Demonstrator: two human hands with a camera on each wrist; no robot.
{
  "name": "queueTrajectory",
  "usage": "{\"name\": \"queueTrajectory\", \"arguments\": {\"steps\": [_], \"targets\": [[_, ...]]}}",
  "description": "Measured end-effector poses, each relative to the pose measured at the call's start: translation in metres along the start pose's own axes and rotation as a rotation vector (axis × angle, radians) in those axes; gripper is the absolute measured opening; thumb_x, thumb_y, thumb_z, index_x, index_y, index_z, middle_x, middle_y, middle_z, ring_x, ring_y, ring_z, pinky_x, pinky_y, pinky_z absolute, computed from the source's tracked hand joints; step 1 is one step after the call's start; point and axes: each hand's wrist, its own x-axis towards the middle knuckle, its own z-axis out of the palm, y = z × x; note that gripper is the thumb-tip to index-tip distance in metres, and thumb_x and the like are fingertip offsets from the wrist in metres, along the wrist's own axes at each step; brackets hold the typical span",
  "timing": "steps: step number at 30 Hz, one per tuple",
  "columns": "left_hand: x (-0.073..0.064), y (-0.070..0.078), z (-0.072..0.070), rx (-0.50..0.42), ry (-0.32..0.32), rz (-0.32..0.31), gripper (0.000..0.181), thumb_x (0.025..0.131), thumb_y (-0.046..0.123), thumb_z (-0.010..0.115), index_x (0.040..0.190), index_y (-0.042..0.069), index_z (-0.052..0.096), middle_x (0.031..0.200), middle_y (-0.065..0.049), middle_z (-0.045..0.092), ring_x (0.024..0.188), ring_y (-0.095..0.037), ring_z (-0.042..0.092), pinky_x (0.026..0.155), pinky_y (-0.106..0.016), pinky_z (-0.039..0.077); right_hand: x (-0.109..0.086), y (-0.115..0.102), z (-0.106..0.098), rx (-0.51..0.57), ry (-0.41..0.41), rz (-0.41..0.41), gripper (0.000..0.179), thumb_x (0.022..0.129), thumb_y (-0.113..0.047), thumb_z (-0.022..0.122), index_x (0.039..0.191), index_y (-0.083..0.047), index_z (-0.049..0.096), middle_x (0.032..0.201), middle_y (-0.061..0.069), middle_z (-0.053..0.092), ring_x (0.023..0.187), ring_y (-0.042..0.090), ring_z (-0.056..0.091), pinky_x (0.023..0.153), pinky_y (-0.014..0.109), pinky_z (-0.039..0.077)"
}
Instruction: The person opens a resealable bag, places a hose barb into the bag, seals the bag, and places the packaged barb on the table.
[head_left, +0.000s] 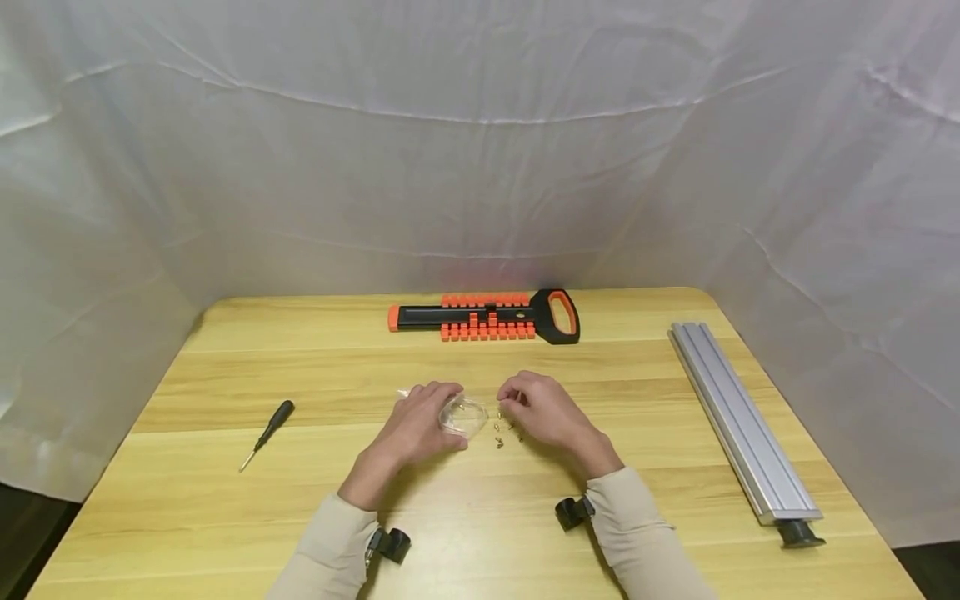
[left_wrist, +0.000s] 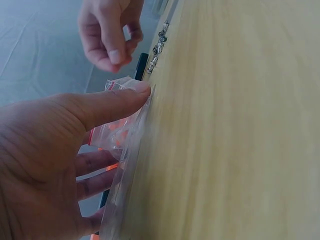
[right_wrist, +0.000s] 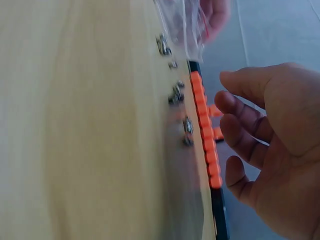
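My left hand (head_left: 426,421) grips a clear plastic bag (head_left: 463,417), its thumb on the near side and its fingers behind. A red line runs along the bag's edge in the left wrist view. Just right of the bag, several small brass-coloured metal pieces (head_left: 499,443) lie on the table; in the right wrist view these small metal pieces (right_wrist: 177,94) look like screws. My right hand (head_left: 546,408) hovers over them with curled fingers, thumb and index tips close together in the head view. I cannot tell whether a small piece sits between those tips.
A black-handled screwdriver (head_left: 274,423) lies at the left of the wooden table (head_left: 465,533). Behind the hands lies a black and orange tool (head_left: 467,317) with a loop handle and rows of orange blocks. A long silver metal profile (head_left: 738,417) with a black knob lies at right.
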Motion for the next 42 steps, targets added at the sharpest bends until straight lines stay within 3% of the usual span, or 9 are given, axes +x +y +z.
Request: {"name": "queueTrajectory", "arguments": {"steps": [7,16,33,42], "targets": [[0.000,0.001,-0.001,0.003,-0.004,-0.011,0.082,0.067,0.038,0.086,0.138,0.019,0.049,0.133,-0.003,0.058,0.114,-0.024,0.053,0.097,-0.048,0.043,-0.005,0.017,-0.006,0.011,-0.002,0.057,0.005,0.092,-0.021,0.066,0.093,-0.020,0.071,0.085,-0.011,0.061,0.079,0.005,0.056,0.076,0.028,0.050],[0.000,0.002,0.000,0.004,0.001,-0.011,0.082,0.067,0.037,0.087,0.138,0.019,0.050,0.130,-0.004,0.059,0.112,-0.024,0.054,0.096,-0.048,0.044,-0.010,0.025,-0.008,-0.064,-0.038,0.043,0.006,0.089,-0.017,0.069,0.093,-0.021,0.072,0.086,-0.011,0.062,0.080,0.004,0.057,0.077,0.028,0.051],[0.000,0.002,0.002,0.004,-0.006,-0.022,0.083,0.066,0.036,0.087,0.138,0.019,0.049,0.131,-0.004,0.058,0.113,-0.024,0.053,0.097,-0.048,0.044,-0.009,0.023,-0.007,-0.120,-0.108,0.043,0.003,0.089,-0.020,0.069,0.091,-0.021,0.072,0.084,-0.010,0.060,0.078,0.005,0.056,0.076,0.029,0.049],[0.000,0.002,0.001,0.008,0.000,-0.020,0.083,0.066,0.037,0.087,0.138,0.020,0.049,0.132,-0.003,0.058,0.115,-0.024,0.053,0.097,-0.048,0.044,-0.008,0.023,-0.008,-0.082,-0.108,0.080,0.004,0.090,-0.019,0.068,0.087,-0.020,0.068,0.081,-0.008,0.057,0.074,0.007,0.052,0.071,0.028,0.046]]}}
